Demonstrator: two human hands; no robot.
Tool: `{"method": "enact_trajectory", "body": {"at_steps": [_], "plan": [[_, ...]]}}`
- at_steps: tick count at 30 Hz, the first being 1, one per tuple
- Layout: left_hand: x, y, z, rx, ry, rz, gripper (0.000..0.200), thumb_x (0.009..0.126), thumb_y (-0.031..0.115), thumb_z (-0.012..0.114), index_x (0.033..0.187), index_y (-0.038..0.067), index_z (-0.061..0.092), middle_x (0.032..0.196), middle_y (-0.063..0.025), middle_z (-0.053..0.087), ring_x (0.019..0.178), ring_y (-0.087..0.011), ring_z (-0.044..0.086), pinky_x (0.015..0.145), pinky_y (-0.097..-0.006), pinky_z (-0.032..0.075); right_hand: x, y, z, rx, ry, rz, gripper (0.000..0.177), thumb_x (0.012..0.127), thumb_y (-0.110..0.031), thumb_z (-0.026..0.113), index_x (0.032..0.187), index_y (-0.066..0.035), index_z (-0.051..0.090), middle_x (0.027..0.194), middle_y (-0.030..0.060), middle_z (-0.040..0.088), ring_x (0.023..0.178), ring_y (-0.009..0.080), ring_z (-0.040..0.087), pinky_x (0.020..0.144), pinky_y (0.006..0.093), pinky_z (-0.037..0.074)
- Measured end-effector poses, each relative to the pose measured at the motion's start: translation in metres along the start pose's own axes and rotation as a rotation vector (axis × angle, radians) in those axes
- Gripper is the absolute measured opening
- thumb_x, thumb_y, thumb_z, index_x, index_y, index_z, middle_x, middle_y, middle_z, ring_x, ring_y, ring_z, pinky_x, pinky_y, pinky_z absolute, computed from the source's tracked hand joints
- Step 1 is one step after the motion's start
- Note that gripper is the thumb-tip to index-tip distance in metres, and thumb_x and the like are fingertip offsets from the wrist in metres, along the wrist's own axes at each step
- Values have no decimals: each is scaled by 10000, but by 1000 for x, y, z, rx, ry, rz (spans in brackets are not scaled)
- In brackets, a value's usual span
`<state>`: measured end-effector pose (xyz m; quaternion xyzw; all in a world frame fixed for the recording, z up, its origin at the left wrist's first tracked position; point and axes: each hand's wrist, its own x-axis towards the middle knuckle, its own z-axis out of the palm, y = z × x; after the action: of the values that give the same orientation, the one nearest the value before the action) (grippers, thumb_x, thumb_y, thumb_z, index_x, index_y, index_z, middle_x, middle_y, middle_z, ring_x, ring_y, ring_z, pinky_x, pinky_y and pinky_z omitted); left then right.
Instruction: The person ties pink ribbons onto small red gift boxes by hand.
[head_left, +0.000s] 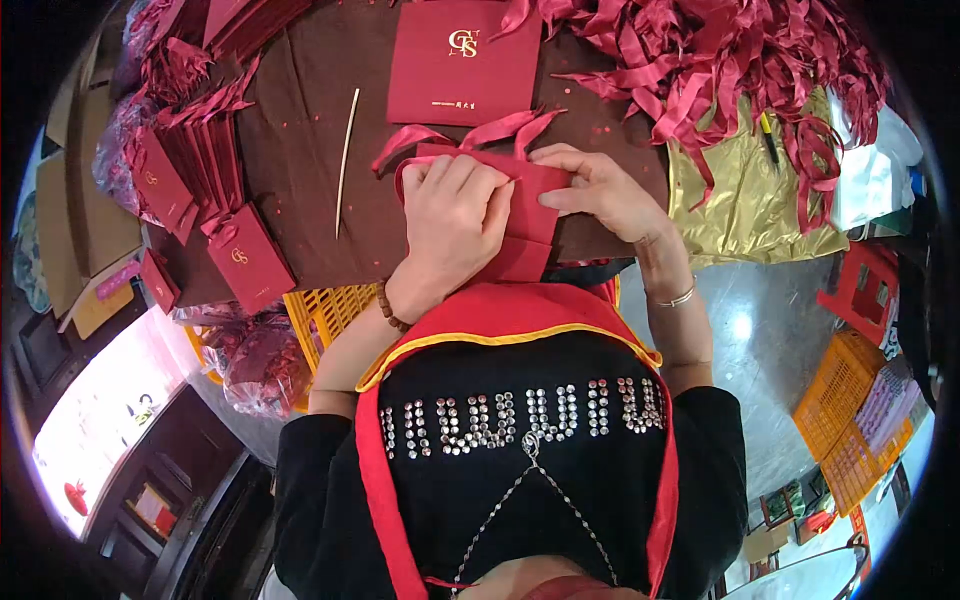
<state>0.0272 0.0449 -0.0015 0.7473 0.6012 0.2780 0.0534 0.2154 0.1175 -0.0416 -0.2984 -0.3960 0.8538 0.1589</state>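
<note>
A red paper gift bag [526, 222] lies at the near edge of the table, right before my chest. My left hand [452, 208] is closed on its left part, fingers curled over the top. With thumb and fingers, my right hand [600, 192] pinches the bag's right edge. Loose ends of red satin ribbon [500, 128] stick out beyond the far side of the bag. Just past them lies a flat red bag [460, 75] with a gold logo, face up. My fingers hide much of the held bag's opening.
A thin pale stick [346, 165] lies left of my hands. Stacked red bags [190, 165] fill the table's left side. Ribbon-tied pieces [720, 60] are heaped at right, by gold sheeting [725, 200] with a pen [768, 138]. Orange crates [850, 410] stand below.
</note>
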Motion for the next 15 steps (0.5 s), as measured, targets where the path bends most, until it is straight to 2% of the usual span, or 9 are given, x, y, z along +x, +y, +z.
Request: {"method": "enact_trajectory", "body": {"at_steps": [7,9,10,12,15], "plan": [[-1,-1,-11,-139,-79,-28,97,736,89,670,777,92,583,759,-36,545,719,-217,523,666,-357,349,-1,-4,1,-55,11,11,316,802,-36,658,1109,-3,588,1242,33,455,924,77,544,743,221,481],[3,-2,-12,-223,62,-54,85,751,72,653,794,72,579,833,-56,585,764,-236,552,692,-361,391,-1,-4,2,-54,23,17,297,807,-53,662,1093,-9,593,1244,36,457,913,77,544,731,221,481],[5,-2,-13,-223,64,-54,85,751,72,653,794,72,579,833,-56,585,764,-236,552,692,-361,391,-1,-5,3,-84,29,27,284,812,-70,662,1082,-14,596,1243,39,459,907,76,542,720,221,479],[8,-6,-17,-159,0,-129,65,790,42,633,832,21,589,931,-126,617,860,-288,597,777,-357,452,-1,-6,3,-115,34,36,271,818,-87,662,1072,-18,599,1243,42,462,900,75,541,710,220,477],[10,-8,-18,-147,-63,-99,68,794,47,622,850,34,586,925,-117,625,859,-287,599,752,-356,444,0,-5,3,-110,29,27,258,828,-106,654,1066,-21,603,1239,48,469,904,73,540,701,216,471]]}}
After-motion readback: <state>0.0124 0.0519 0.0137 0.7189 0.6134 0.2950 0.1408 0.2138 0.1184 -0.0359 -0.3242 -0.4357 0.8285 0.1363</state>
